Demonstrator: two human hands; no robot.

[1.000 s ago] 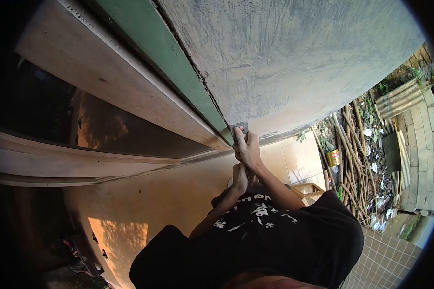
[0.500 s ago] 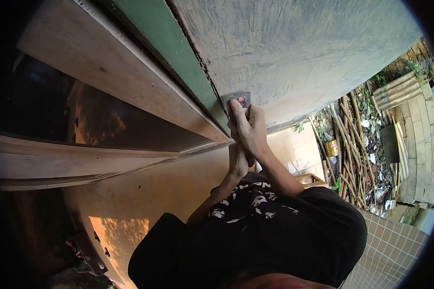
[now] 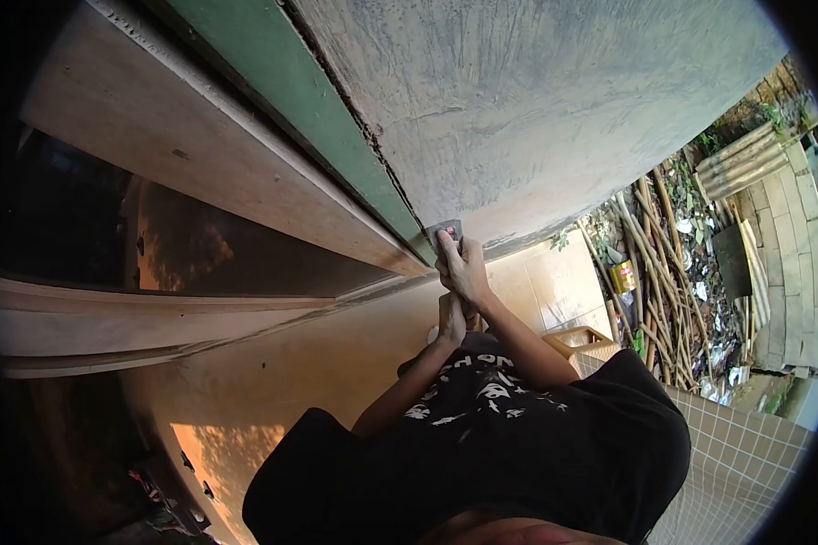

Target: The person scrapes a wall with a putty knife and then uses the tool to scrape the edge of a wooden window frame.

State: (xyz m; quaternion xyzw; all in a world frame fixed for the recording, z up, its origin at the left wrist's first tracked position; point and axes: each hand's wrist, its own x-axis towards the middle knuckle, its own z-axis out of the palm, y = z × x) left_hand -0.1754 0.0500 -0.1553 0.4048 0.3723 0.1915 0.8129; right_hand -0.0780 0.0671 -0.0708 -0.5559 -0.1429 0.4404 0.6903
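My right hand [image 3: 464,269] is closed around a scraper [image 3: 448,226], its thumb stretched along the flat grey blade, which has a small red mark. The blade lies on the grey plastered wall [image 3: 518,109], close to the green frame strip [image 3: 273,100]. Just below, my left hand [image 3: 452,320] is wrapped around the lower part, touching the right hand. Most of the handle is hidden by the fingers.
A pale wooden frame [image 3: 218,168] and dark window pane [image 3: 236,241] stand at left. Below is a tiled floor [image 3: 336,363] with a yellowish plastic container [image 3: 580,341]. Outside at right lie bamboo poles [image 3: 650,263], a yellow can [image 3: 623,277] and litter.
Both hands and the scraper have moved down along the wall edge, closer to my body. The grip looks the same. The view has shifted slightly.
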